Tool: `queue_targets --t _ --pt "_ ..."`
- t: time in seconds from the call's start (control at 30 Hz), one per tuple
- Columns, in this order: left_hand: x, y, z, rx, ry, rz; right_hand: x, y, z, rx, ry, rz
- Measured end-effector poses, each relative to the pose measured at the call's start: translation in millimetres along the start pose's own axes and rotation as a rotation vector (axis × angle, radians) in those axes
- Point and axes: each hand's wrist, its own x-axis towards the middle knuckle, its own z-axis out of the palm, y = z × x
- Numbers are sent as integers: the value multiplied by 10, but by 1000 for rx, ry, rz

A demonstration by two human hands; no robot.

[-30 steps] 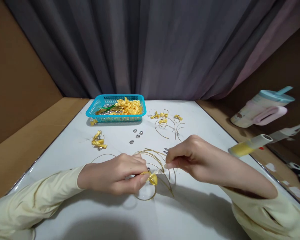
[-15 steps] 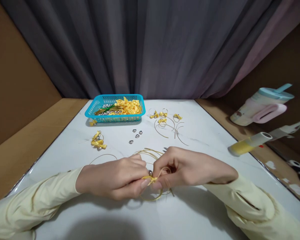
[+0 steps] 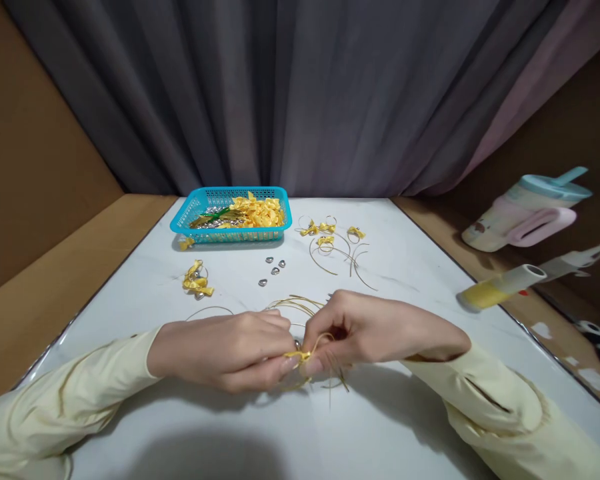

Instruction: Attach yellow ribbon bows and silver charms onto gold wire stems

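Observation:
A small yellow ribbon bow (image 3: 297, 355) is pinched between my two hands at the front of the table. My left hand (image 3: 235, 350) is closed on its left side, thumb against forefinger. My right hand (image 3: 357, 333) pinches a thin gold wire (image 3: 325, 337) that loops at the bow's right side. A silver bead (image 3: 297, 343) shows just behind the bow, partly hidden by fingers. Past my hands lies a bundle of gold wires (image 3: 295, 303). Several loose silver beads (image 3: 275, 271) rest farther back.
A blue basket (image 3: 230, 235) holds yellow bows and silver beads. Bows on wire lie left (image 3: 197, 283) and right (image 3: 325, 241), with curved wire pieces (image 3: 357, 267) beside the latter. At right are a cup (image 3: 525, 210) and a bottle of yellow liquid (image 3: 500, 288).
Both hands have shifted very slightly left while keeping their pinch on the bow and wire. The wire loop by my right fingers has tilted a little.

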Motion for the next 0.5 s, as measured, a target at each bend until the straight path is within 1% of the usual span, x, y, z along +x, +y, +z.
queue_targets --t 0.07,0.17,0.27,0.37,0.43,0.5 --pt "-7 -12 -6 3 26 -30 -40 -7 -80 -151 90 -14" --pt "-15 -26 -5 6 17 -102 -91 24 -191 -382 233 -6" --pt "-8 -56 17 -31 16 -200 -94 105 -229 -488 344 1" --pt "14 -120 82 -168 44 -298 -64 211 -199 -500 422 -11" --pt "32 -178 157 -298 74 -373 -47 283 -164 -538 555 -31" --pt "48 -239 252 -431 115 -454 -37 355 -133 -625 724 -36"
